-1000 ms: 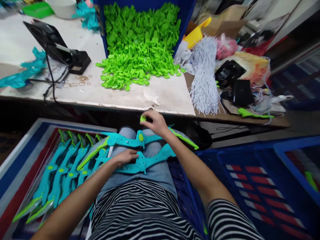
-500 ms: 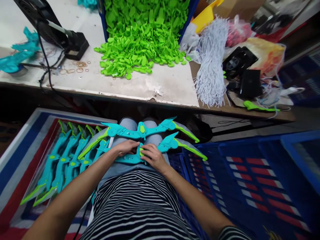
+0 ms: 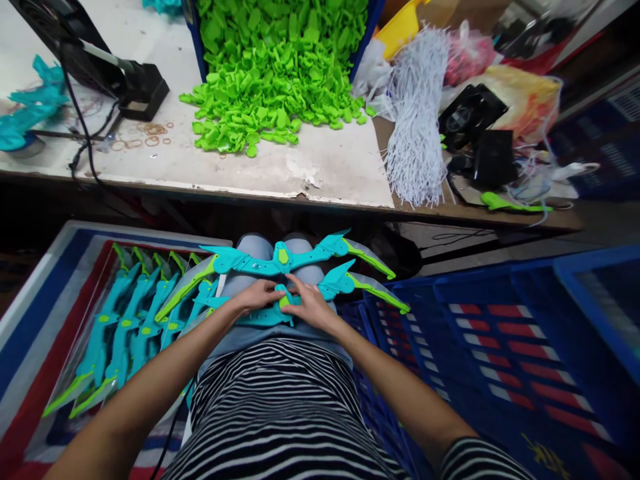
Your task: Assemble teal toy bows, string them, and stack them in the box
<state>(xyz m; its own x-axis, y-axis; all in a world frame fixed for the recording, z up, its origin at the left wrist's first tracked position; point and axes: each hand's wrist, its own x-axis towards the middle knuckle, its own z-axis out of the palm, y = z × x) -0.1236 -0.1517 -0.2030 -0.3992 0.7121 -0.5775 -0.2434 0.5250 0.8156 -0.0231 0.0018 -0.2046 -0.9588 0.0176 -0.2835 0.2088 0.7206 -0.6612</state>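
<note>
Across my lap lies a turquoise toy bow [image 3: 340, 283] with lime-green tips. My left hand [image 3: 259, 295] grips it just left of its middle, fingers closed round the body. From the other side my right hand [image 3: 311, 305] holds the bow, with its thumb against the small lime-green piece [image 3: 285, 301] at the centre and its forefinger stretched forward. The hands hide part of the bow's middle. Beyond it, resting over my knees, is a second toy bow [image 3: 260, 265] with a green centre piece in place; neither hand grips that one.
Several finished bows [image 3: 107, 320] lie in a row on a striped sheet [image 3: 30, 347] at my left. Lime-green parts [image 3: 280, 100] spill from a blue bin [image 3: 193, 40] onto the table [image 3: 240, 177]. White strings [image 3: 417, 127] hang there. Blue crates [image 3: 435, 333] stand at right.
My right hand's fingers have lifted off the centre piece and spread forward, while its thumb now presses there. The left hand stays on the bow. The view has shifted slightly.
</note>
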